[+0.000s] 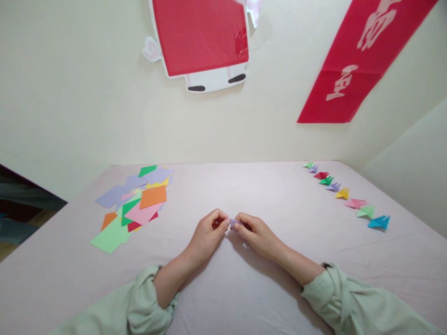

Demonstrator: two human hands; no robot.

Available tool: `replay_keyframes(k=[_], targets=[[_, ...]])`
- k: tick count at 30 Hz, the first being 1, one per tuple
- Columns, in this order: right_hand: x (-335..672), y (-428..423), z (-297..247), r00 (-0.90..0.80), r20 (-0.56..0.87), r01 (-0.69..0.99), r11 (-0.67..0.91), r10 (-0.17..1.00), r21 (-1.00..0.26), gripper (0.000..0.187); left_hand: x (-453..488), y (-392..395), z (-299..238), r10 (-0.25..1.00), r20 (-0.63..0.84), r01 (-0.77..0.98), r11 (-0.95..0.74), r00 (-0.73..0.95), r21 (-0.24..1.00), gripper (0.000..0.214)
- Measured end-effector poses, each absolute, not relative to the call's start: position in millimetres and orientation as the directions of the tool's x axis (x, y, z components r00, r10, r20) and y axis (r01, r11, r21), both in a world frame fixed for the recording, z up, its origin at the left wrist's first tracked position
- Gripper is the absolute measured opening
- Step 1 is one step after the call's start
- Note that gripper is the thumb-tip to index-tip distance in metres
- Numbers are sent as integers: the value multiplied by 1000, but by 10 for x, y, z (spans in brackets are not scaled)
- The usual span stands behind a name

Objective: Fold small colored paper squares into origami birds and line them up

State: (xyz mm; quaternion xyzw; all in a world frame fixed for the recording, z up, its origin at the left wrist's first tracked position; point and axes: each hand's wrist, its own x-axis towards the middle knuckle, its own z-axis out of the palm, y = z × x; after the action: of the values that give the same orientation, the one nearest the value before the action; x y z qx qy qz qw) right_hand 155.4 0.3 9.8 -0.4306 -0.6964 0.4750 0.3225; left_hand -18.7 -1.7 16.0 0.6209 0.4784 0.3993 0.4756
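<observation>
Between my two hands, just above the middle of the table, is a small folded piece of purple paper [235, 223]. My left hand [210, 229] pinches its left end between thumb and forefinger. From the other side, my right hand [254, 231] grips the paper with the thumb on top and the fingers curled behind. Most of the paper is hidden by the fingers, so its folded shape cannot be made out.
Loose coloured paper sheets [152, 197] lie in an overlapping pile at the left. Several folded paper cranes, among them a blue crane [379, 222], form a slanting row at the right. The pale cloth-covered table [223, 186] meets the wall [223, 130] behind.
</observation>
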Motion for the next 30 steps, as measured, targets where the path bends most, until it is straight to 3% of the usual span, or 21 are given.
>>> replay_keyframes(k=[15,24,30], targets=[[1557,-1,76,-419,77,284,211,905,-935,15,-186,-12,149,983,83,231,-120,164,966,24],[1533,-32,17,-386,136,256,248,912,-934,38,-132,-18,117,961,-17,265,-59,275,962,17],[1521,-51,16,-393,150,286,275,907,-918,42,-162,17,107,965,-18,159,-24,260,987,17]])
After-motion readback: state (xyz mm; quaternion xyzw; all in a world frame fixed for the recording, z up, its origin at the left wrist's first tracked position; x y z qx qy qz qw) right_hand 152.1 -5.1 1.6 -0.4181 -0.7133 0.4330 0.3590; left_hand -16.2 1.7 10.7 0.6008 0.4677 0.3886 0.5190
